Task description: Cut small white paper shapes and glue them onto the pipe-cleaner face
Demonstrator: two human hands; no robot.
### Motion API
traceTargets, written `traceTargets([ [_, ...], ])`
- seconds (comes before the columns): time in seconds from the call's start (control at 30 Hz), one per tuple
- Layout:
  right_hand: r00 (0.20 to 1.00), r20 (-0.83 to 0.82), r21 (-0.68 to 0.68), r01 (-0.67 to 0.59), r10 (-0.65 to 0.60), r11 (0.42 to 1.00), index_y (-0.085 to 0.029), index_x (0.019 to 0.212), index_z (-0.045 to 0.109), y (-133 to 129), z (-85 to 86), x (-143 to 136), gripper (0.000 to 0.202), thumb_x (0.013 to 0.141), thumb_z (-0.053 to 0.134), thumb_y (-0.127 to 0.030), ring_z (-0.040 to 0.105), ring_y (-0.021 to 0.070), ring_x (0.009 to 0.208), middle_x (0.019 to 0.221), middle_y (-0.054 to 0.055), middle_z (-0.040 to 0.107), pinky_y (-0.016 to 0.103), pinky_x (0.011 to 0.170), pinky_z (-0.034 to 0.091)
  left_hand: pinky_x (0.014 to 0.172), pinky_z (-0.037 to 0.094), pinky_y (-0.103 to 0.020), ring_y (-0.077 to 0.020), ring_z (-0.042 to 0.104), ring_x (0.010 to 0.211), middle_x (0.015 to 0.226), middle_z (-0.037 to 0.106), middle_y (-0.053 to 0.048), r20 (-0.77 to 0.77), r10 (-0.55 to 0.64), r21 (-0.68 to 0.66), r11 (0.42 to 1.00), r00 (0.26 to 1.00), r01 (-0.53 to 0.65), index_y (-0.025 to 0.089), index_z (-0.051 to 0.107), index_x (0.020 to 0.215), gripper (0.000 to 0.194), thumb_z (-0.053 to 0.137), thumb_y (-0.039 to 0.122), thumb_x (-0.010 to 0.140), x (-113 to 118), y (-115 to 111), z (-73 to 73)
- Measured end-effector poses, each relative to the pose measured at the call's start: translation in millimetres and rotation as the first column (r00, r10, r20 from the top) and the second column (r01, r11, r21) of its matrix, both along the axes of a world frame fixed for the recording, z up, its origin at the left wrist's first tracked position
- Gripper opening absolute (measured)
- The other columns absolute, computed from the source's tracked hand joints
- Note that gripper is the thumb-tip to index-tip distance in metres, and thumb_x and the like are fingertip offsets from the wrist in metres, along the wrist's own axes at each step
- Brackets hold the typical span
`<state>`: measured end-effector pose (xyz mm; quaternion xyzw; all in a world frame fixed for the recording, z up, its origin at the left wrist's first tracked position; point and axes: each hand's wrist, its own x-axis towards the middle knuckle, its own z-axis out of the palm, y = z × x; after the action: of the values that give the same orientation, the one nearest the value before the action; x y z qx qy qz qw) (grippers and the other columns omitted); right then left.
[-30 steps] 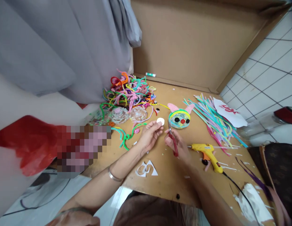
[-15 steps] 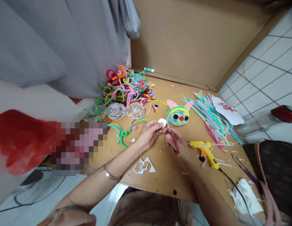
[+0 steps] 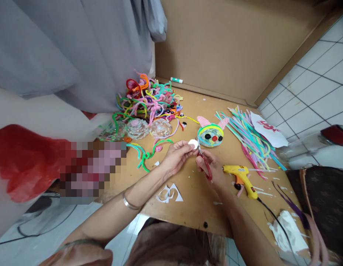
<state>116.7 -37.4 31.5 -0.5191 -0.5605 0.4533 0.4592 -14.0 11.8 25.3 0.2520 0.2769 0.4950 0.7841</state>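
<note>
Between thumb and fingers, my left hand pinches a small rounded white paper piece. My right hand is closed round the red handles of a pair of scissors, whose blades point up beside the paper's right edge. Just behind them sits a round animal face of coiled pipe cleaners, with pink ears, black eyes and a red nose. White paper offcuts with round holes lie on the table in front of my left hand.
A yellow glue gun lies right of my right hand, its black cord trailing to the front. Pipe cleaners spread at the right, near a brown bag. A tangled colourful heap and coiled discs occupy the back left. A glue stick lies behind.
Both hands keep their grips, with the paper and scissors still close together. The whole view has shifted slightly; little else differs.
</note>
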Motion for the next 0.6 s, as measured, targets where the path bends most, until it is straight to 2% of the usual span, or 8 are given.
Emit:
traceTargets([
  [0.6, 1.0, -0.02, -0.003, -0.015, 0.015, 1.0, -0.019, 0.087, 0.063, 0.2, 2.0, -0.9, 0.042, 0.074, 0.062, -0.059, 0.034, 0.0089, 0.044, 0.051, -0.006, 0.042, 0.023, 0.043, 0.027, 0.066, 0.048, -0.021, -0.0096, 0.063, 0.06, 0.064, 0.066, -0.001, -0.011, -0.04, 0.023, 0.999, 0.999, 0.041, 0.011, 0.059, 0.063, 0.027, 0.082, 0.022, 0.054, -3.3, 2.4, 1.5],
])
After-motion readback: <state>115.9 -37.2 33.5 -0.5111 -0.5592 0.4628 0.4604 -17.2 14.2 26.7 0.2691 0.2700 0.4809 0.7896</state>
